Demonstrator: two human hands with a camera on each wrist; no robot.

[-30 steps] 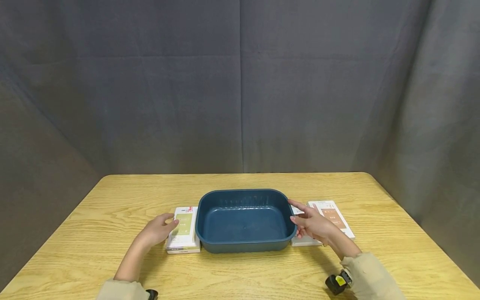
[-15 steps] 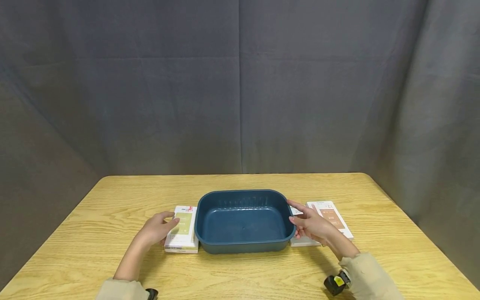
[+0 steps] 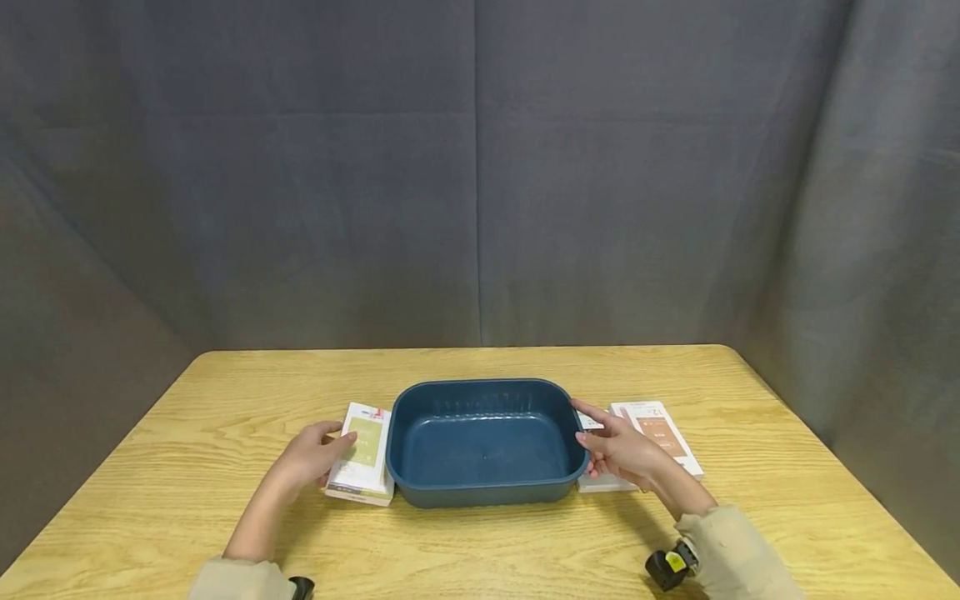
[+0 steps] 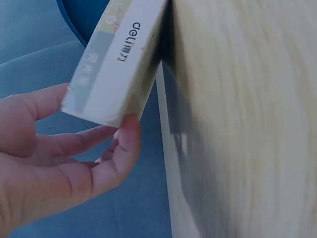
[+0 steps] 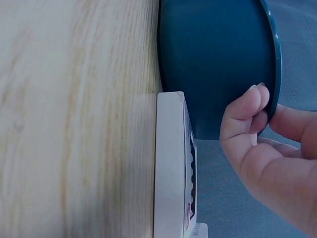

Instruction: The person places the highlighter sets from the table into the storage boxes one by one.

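My left hand [image 3: 307,457] holds the left edge of a white box [image 3: 363,446] with a yellow-green label, thumb above and fingers below. In the left wrist view this box [image 4: 119,64] tilts, its near edge raised off the table and "deli" printed on its side. Beside it stands a dark blue plastic basin [image 3: 487,496], nothing in it. My right hand [image 3: 630,450] pinches the basin's right rim. In the right wrist view the thumb and fingers lie on either side of that rim, against the basin's wall [image 5: 218,49].
Right of the basin, partly under my right hand, lies a white box [image 3: 611,482]. Another white box with an orange-brown label [image 3: 660,433] is just beyond it. All rest on a wooden table [image 3: 480,554], backed by a grey curtain [image 3: 480,183].
The left box's outer edge has risen and the box has turned a little, lying flat before. My right hand stays at the basin's rim.
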